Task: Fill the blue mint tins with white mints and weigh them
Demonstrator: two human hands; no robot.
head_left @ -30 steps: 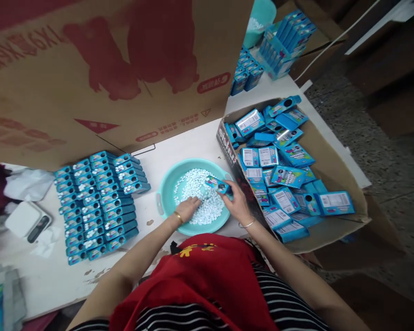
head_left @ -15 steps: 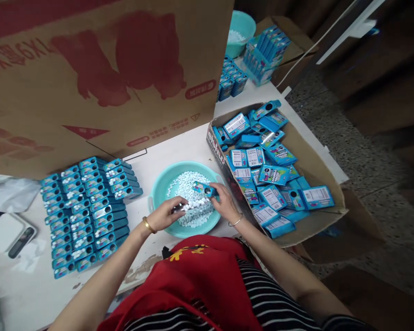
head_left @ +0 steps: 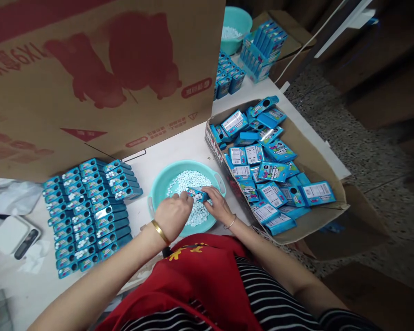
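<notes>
My right hand (head_left: 218,205) grips a small blue candy box (head_left: 203,196) by its right end, above the aqua basin (head_left: 153,188). White candies lie on the box's top face. My left hand (head_left: 175,212) is closed, knuckles up, against the left end of that box. The small scoop it held in the earlier frame is hidden beneath its fingers. Loose white pellet candies (head_left: 197,214) are heaped in the basin under both hands.
Left of the basin stand rows of upright blue boxes (head_left: 112,216), several topped with candies. To the right, an open carton (head_left: 317,161) holds many jumbled blue boxes. A large cardboard box (head_left: 152,110) walls off the back. A white scale (head_left: 10,234) sits far left.
My left hand has moved right and turned over onto the blue box, hiding the scoop of candies. The box in my right hand has shifted slightly left and down.
</notes>
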